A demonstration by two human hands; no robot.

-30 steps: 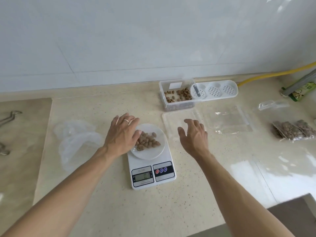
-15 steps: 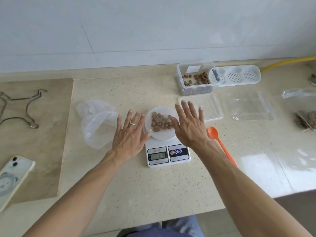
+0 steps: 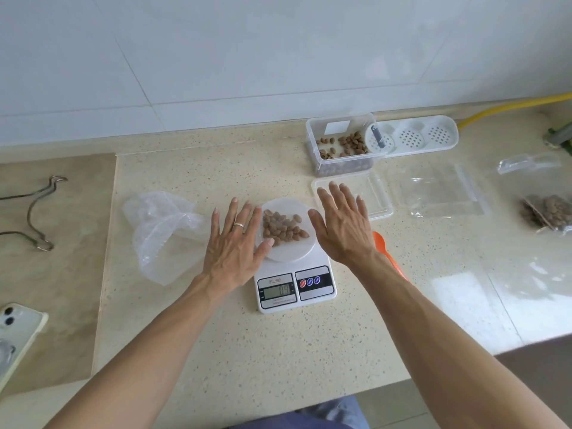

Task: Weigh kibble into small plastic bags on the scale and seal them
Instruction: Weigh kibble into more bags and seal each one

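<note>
Lying in a loose brown heap, the kibble (image 3: 284, 228) sits in a small clear bag that is hard to make out against the round white platter of the scale (image 3: 294, 267); the bag's edges cannot be traced. The heap's long axis runs from the platter's far left toward its near right. The scale's own long axis points away from the person, with its display at the near end; the digits are too blurred to read surely.

Left of the platter, the left hand (image 3: 236, 243) lies flat with fingers straight and spread, its thumb tip over the platter's edge; it has hold of nothing. Right of the platter, the right hand (image 3: 343, 224) is likewise flat and spread, holding nothing, and it hides most of an orange spoon (image 3: 380, 241).

Behind the scale to the right lie a clear lid (image 3: 376, 196) and an open tub (image 3: 340, 147) of kibble. Right of the lid lie empty bags (image 3: 436, 190), and farther right a filled bag (image 3: 548, 212), cut off by the frame. Left of the scale on the table (image 3: 216, 335) is a crumpled bag (image 3: 161, 224).
</note>
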